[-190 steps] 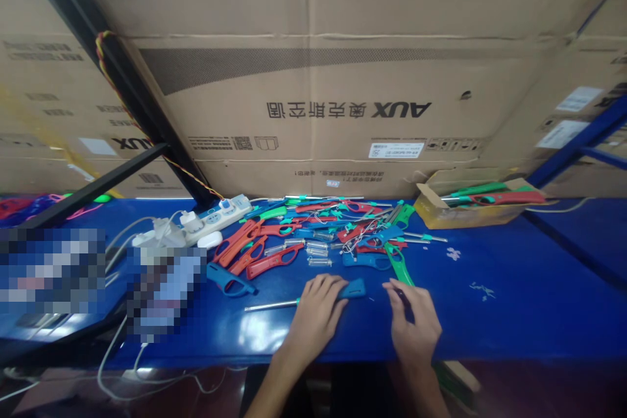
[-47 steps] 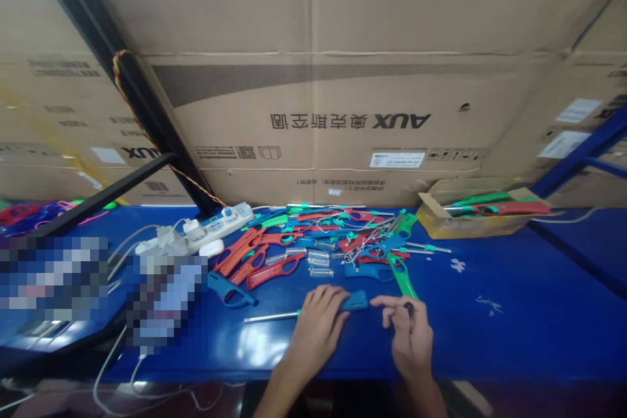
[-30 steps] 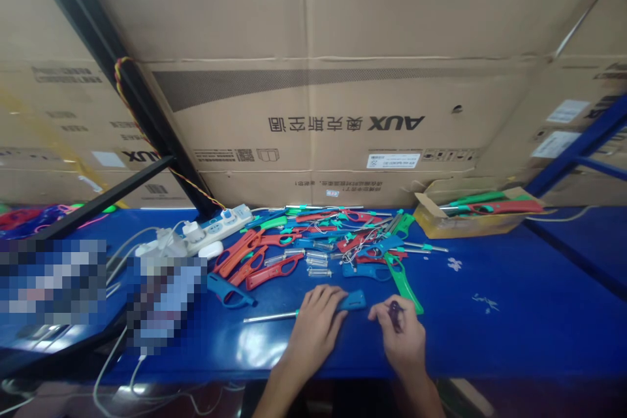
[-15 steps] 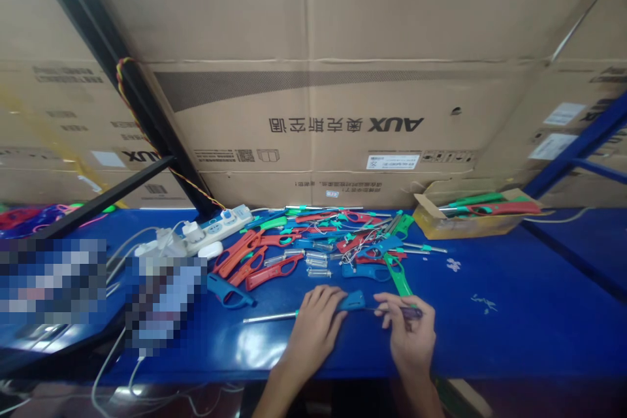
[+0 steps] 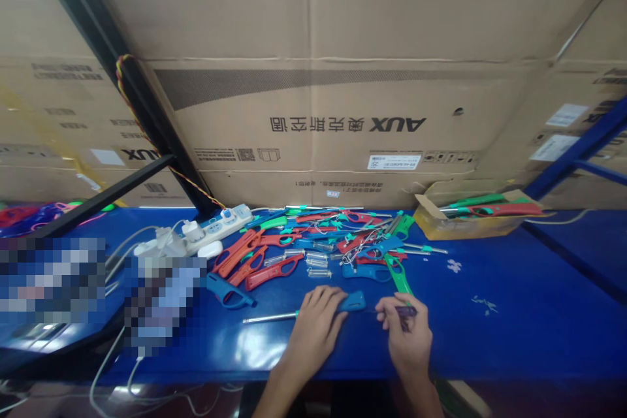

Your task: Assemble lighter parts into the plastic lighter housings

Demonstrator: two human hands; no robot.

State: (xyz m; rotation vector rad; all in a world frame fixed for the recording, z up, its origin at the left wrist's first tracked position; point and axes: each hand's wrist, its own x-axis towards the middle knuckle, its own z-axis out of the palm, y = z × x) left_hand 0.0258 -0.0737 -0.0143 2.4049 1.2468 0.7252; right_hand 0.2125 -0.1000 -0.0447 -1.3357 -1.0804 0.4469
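My left hand [image 5: 317, 323] is closed over a blue lighter [image 5: 353, 302] lying on the blue table. The lighter's metal tube [image 5: 269, 318] sticks out to the left of that hand. Just to the right, my right hand [image 5: 409, 333] grips a screwdriver with a dark purple handle [image 5: 405, 311]; its thin shaft points left at the blue lighter's end. Whether the tip touches the lighter is too small to tell. Behind my hands lie several red, blue and green handle shells [image 5: 274, 271], metal tubes, white wires and small clear cartridges [image 5: 318, 263].
An open cardboard box [image 5: 470, 225] holding red and green lighters stands at the back right. A white power strip [image 5: 220, 230] with plugs and cables lies at the left, behind blurred-out devices. Small pale scraps [image 5: 454, 266] lie at the right. Large cartons [image 5: 313, 26] rise behind the table [image 5: 539, 313].
My right hand has shifted slightly, and the screwdriver handle now sits a little higher and farther left between its fingers. My left hand has stayed on the blue lighter.
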